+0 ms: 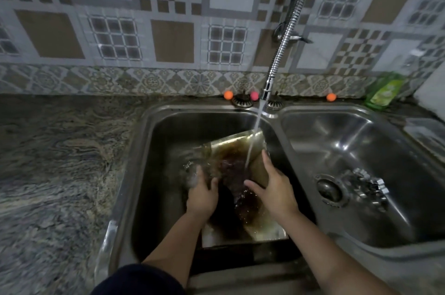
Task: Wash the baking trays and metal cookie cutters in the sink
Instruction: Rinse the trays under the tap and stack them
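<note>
Rinsing step: both hands hold a stained tray [237, 150] tilted under the tap [266, 92] in the left basin. Left hand [202, 194] grips its left edge, right hand [277, 188] its right. Cutters [366, 182] wait in the right basin. Next, probably scrubbing off the brown residue.

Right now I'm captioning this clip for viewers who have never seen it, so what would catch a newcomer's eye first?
First, the stream of water falling from the faucet onto a stained baking tray in the left basin, held tilted by the left hand and right hand on its two sides. Next, the metal cookie cutters by the right basin's drain, and the green bottle at the back right.
</note>
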`<state>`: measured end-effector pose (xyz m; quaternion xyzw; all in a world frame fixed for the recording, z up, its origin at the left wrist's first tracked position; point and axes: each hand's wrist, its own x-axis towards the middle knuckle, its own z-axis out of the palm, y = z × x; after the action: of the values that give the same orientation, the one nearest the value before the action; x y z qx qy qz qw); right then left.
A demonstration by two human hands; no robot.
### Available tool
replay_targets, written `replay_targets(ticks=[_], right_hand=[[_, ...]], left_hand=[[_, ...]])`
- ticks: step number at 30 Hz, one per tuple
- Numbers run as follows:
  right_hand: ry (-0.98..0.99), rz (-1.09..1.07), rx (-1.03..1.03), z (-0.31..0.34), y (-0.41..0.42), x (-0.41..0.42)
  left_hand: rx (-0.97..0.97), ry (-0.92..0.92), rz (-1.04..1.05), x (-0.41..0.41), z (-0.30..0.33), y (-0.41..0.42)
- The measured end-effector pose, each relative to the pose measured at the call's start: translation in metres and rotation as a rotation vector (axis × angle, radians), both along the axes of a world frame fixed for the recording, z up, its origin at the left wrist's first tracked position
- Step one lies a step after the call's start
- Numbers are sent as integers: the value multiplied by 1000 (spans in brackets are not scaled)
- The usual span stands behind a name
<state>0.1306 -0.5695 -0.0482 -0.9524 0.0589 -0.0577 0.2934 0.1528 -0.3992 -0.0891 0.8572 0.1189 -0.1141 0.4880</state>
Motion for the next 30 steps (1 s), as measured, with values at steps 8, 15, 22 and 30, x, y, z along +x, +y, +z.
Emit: replay_targets(ticks=[8,15,22,30], right_hand=[[29,87,228,0,-8,12],[243,209,-87,3,49,21],[135,-30,1056,76,95,67],[393,17,1474,124,41,68]], left_hand=[[-398,-366,138,-17,45,10],[-164,-536,153,-25,42,12],[86,-789,54,-33,51,12],[340,-858,-226,-39,60,-4]])
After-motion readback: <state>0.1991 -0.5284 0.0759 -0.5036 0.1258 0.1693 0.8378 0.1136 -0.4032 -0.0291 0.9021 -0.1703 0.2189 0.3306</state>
